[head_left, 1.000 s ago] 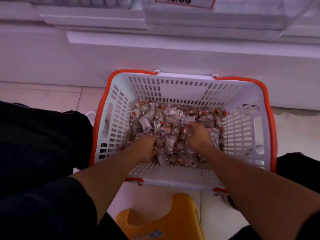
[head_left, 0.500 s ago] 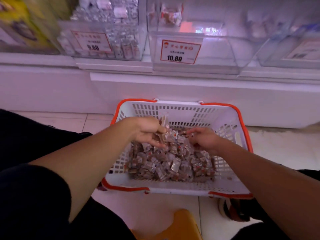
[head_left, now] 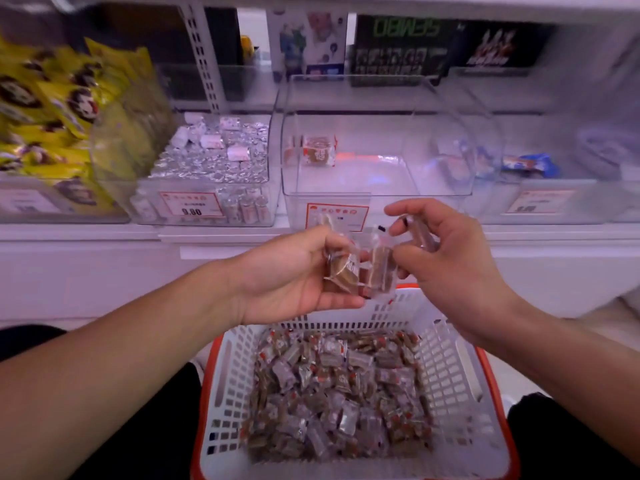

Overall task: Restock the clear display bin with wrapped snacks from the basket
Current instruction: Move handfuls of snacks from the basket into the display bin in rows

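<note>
A white basket with an orange rim (head_left: 457, 386) sits on the floor below me, holding a heap of wrapped snacks (head_left: 332, 393), brown pieces in clear wrappers. My left hand (head_left: 294, 275) is raised above the basket's far edge and grips a bunch of wrapped snacks (head_left: 346, 271). My right hand (head_left: 446, 258) is beside it, with a clear wrapped snack (head_left: 420, 230) across its curled fingers and its thumb against the left hand's bunch. Just beyond both hands stands the clear display bin (head_left: 377, 188), with one snack (head_left: 318, 150) at its back left.
A bin of silver-wrapped sweets (head_left: 214, 164) with a 9.80 price tag stands left of the clear bin. Yellow packets (head_left: 52, 112) fill the far left. Another clear bin with blue packets (head_left: 530, 168) is on the right. Boxes (head_left: 398, 46) line the shelf behind.
Both hands lifted out of the basket's heap with snacks and rose toward the clear bin. My view tilted up from the basket to the shelf.
</note>
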Action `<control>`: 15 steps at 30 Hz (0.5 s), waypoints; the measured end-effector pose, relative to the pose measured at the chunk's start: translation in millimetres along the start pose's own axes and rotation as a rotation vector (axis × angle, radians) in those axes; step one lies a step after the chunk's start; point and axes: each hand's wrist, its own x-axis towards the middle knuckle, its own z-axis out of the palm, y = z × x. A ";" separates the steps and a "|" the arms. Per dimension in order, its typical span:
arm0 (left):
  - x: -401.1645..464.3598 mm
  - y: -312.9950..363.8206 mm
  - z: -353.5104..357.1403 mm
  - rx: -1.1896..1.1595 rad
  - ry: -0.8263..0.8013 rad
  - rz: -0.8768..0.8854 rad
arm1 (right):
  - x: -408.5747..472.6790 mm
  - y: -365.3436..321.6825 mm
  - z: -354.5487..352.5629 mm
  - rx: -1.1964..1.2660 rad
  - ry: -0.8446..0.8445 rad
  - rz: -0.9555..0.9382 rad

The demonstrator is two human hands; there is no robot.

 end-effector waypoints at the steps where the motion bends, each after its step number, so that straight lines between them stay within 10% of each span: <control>1: 3.1 2.1 5.7 0.011 -0.010 0.031 | 3.7 -0.5 -0.3 0.039 0.024 -0.004; 15: 6.7 6.7 5.9 0.022 -0.016 0.099 | 13.9 -2.8 -5.8 0.176 -0.263 0.066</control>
